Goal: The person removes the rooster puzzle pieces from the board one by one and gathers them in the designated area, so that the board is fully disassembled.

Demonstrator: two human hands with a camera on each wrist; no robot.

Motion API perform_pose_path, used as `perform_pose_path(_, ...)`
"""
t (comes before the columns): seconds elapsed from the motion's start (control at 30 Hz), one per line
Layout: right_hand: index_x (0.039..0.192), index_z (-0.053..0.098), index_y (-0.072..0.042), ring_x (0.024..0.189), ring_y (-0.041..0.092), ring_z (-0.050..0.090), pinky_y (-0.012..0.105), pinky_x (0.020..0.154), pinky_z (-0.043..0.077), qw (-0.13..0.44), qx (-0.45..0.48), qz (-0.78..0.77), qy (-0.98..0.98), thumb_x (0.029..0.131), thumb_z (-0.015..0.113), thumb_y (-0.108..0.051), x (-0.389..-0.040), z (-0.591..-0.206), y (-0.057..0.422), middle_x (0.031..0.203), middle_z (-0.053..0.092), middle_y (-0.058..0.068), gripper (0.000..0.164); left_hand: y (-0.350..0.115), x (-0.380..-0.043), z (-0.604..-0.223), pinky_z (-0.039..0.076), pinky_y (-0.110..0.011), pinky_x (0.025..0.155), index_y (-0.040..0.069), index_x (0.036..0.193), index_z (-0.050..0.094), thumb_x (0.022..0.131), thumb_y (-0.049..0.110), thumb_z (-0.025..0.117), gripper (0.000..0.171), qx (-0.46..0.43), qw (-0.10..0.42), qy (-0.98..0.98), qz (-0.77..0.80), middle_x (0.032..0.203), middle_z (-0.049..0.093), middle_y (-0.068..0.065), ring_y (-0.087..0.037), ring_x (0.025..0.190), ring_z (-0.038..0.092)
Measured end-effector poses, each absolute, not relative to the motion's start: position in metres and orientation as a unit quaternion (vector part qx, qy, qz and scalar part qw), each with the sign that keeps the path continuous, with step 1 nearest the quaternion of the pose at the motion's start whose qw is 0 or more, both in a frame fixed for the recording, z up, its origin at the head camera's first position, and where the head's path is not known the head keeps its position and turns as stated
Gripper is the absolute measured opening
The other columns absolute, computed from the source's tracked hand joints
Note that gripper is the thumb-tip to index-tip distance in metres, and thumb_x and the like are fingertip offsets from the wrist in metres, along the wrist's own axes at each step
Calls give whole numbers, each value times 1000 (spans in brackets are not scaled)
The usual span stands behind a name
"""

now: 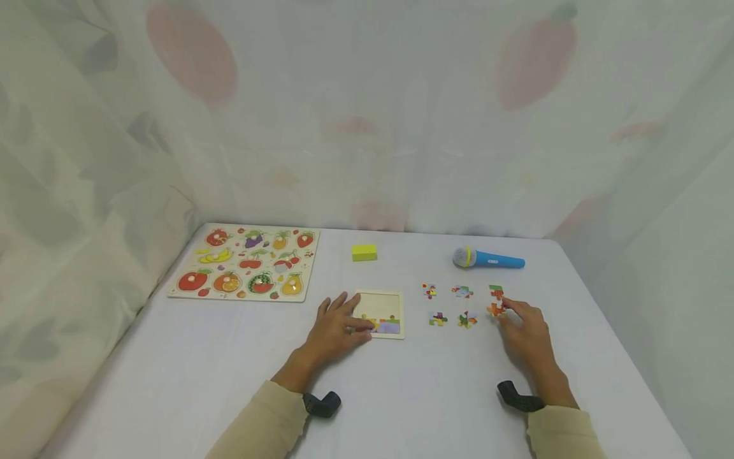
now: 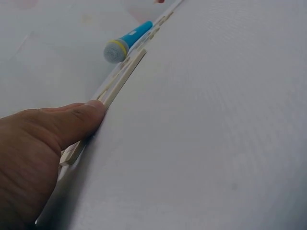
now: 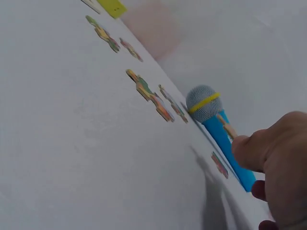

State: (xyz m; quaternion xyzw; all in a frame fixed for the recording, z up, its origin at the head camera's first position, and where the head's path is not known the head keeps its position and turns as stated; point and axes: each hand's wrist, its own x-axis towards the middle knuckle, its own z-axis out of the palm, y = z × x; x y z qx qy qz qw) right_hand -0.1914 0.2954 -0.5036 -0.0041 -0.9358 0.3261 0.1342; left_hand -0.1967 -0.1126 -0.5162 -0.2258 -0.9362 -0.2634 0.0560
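puzzle piece [image 1: 496, 310] pinched in right hand [image 1: 529, 335], just off table [image 1: 413, 401].
left hand [image 1: 335, 331] laid with fingers spread on wooden tray [image 1: 402, 306], probably steadying it; near side filled. loose pieces [image 1: 438, 319] spaced out to its right, likely for easy picking. microphone [image 1: 494, 259], yellow block [image 1: 364, 254], fruit board [image 1: 307, 271] set farther off.

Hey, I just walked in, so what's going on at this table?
Someone is working with a small jigsaw. Their right hand pinches one puzzle piece, raised off the table, while their left hand rests on the wooden tray. Pieces lie along the tray's near side; its far part is bare. Five loose pieces sit to its right. A blue microphone, a yellow block and a fruit board lie farther back, untouched.
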Motion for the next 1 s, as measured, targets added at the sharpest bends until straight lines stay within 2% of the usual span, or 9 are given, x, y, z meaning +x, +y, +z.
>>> perform_pose_path(0.1, 138, 51, -5, 126, 42, 38, 63, 96, 33, 107, -36, 313, -943, 97, 55, -13, -190, -508, 298, 134, 52, 18, 42, -113, -197, -517, 10, -57, 109, 34, 104, 77, 83, 43, 73, 23, -228, 58, -935, -264, 148, 41, -9, -36, 139, 26)
perform_pose_path(0.23, 137, 53, -4, 125, 42, 39, 64, 96, 31, 113, -31, 301, -946, 96, 56, -12, -190, -513, 301, 132, 54, 19, 42, -113, -197, -518, 10, -57, 109, 34, 103, 77, 83, 43, 73, 22, -228, 61, -936, -262, 148, 41, -9, -35, 140, 26)
perform_pose_path(0.47, 132, 55, 0, 124, 46, 38, 69, 98, 20, 117, -11, 293, -949, 93, 57, -8, -191, -515, 303, 131, 54, 23, 40, -113, -198, -517, 7, -55, 110, 33, 105, 77, 82, 43, 73, 25, -227, 54, -934, -271, 148, 41, -10, -35, 140, 25)
perform_pose_path(0.67, 133, 54, 0, 127, 44, 37, 65, 100, 24, 108, -22, 292, -950, 93, 56, -8, -190, -513, 302, 133, 52, 23, 41, -113, -197, -516, 7, -55, 110, 34, 108, 75, 83, 41, 73, 27, -225, 51, -934, -274, 148, 41, -10, -34, 140, 24)
perform_pose_path(0.83, 133, 54, 0, 128, 44, 36, 63, 100, 29, 105, -35, 307, -945, 92, 57, -10, -188, -508, 299, 135, 50, 23, 42, -113, -197, -517, 7, -54, 111, 33, 101, 78, 81, 39, 75, 21, -222, 51, -933, -278, 148, 41, -9, -33, 140, 24)
perform_pose_path(1.0, 135, 52, -1, 129, 44, 34, 64, 100, 29, 102, -36, 318, -942, 94, 55, -11, -188, -503, 296, 138, 48, 23, 43, -113, -197, -517, 8, -53, 111, 34, 97, 79, 81, 38, 75, 17, -221, 50, -932, -282, 148, 41, -8, -32, 141, 24)
